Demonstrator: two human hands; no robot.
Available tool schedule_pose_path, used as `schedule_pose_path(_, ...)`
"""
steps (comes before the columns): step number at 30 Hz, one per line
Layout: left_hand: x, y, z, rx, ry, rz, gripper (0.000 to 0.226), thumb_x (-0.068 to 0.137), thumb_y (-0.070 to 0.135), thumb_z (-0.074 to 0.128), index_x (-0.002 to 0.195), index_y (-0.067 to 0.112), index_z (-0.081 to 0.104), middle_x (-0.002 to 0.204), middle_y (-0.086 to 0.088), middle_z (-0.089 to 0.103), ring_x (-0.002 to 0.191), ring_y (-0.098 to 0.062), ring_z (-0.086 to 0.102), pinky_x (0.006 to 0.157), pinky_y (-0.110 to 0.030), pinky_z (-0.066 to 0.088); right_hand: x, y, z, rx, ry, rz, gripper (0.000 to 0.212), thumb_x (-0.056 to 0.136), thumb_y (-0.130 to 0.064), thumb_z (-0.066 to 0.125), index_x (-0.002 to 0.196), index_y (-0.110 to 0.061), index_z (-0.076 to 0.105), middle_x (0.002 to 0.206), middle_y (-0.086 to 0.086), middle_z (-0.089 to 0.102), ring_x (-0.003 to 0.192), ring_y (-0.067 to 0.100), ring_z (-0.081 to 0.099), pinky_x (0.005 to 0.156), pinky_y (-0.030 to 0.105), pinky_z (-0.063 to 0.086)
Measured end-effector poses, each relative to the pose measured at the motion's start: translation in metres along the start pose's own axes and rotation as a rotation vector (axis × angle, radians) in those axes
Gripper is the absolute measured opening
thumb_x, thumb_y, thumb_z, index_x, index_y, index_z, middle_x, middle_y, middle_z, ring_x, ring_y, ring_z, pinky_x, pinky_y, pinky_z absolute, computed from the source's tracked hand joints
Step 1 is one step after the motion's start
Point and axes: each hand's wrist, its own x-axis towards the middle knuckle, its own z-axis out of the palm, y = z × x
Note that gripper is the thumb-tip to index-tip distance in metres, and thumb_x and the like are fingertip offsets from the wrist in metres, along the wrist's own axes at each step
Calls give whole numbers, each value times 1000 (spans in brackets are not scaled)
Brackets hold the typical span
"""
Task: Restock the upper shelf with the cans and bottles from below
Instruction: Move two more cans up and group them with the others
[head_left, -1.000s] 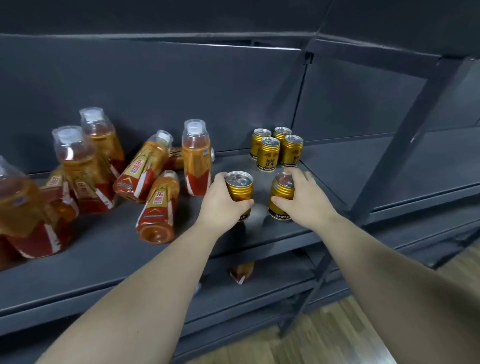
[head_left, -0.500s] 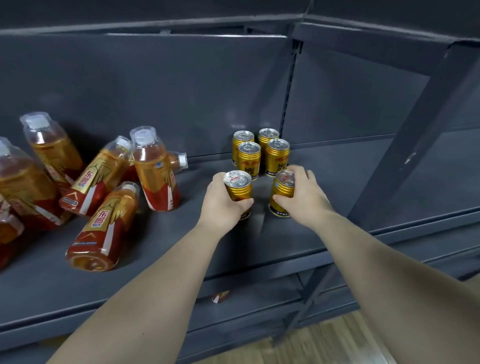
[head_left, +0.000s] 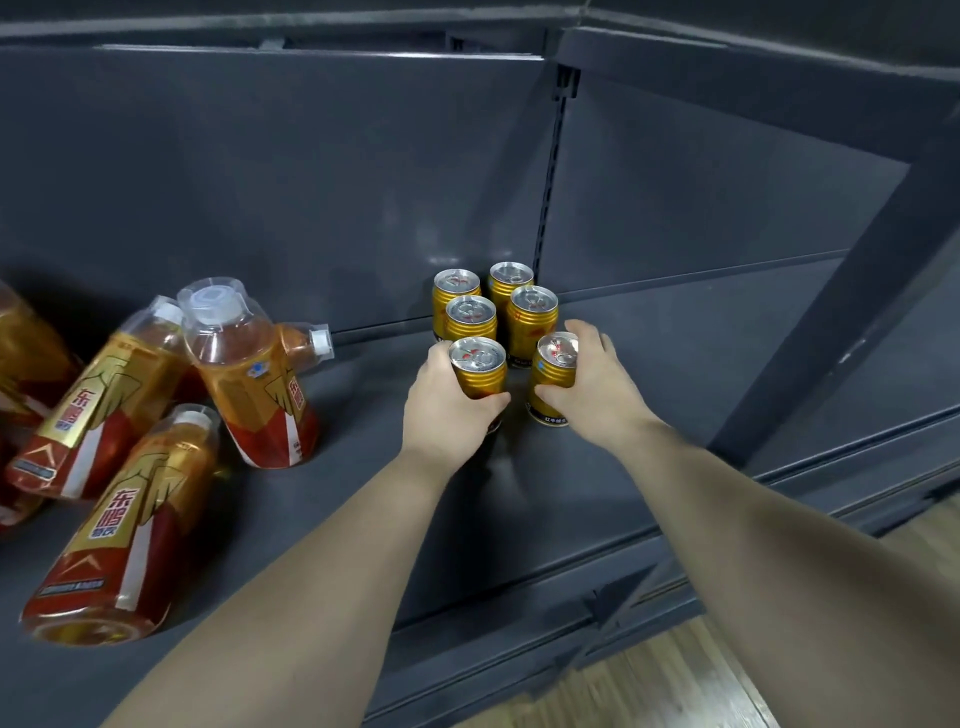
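Two gold cans, upright on the shelf (head_left: 519, 499) before four stacked-close others (head_left: 493, 306): we grip the left can (head_left: 478, 366) in our left hand (head_left: 447, 415), the right can (head_left: 553, 379) in our right hand (head_left: 597, 389).

- The dark grey metal shelf (head_left: 597, 499) carries everything, with a grey back panel (head_left: 260, 182) behind it and a slotted upright (head_left: 550, 208) at the rear.
- Four gold cans (head_left: 532, 317) stand upright in a tight cluster at the back, just left of the upright.
- Just in front of them are the left front can (head_left: 478, 366), its base out of sight, and the right front can (head_left: 553, 384), its base on the shelf.
- To the left, a standing bottle (head_left: 249, 379) of amber drink rests on its base.
- A rear bottle (head_left: 306, 343) lies behind it, cap pointing right.
- A leaning bottle (head_left: 98, 400) tilts against the others.
- A front bottle (head_left: 124, 525) lies on its side, base toward the shelf edge.
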Motion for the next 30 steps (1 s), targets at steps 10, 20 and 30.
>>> schedule_pose_path(10,18,-5,12,46,41,26,76,73,31,86,134,19,42,133,-3,49,124,-20,47,102,-34,42,31,1,12,101,-8,-17,75,85,-13,73,146,-25,30,135,-4,38,112,16,52,89,28,43)
schedule_pose_path(20,14,-7,22,54,69,20,80,74,35,86,137,19,39,136,-2,51,126,-20,49,106,-41,46,33,11,17,85,-2,61,99,81,-31,82,155,-20,17,154,1,37,134,22,46,107,41,44)
schedule_pose_path(30,13,-1,25,71,54,-4,83,74,34,86,138,18,36,138,-3,50,126,-21,50,106,-41,46,30,13,14,171,-18,14,77,85,-19,79,144,-22,29,136,-3,51,108,9,50,90,28,43)
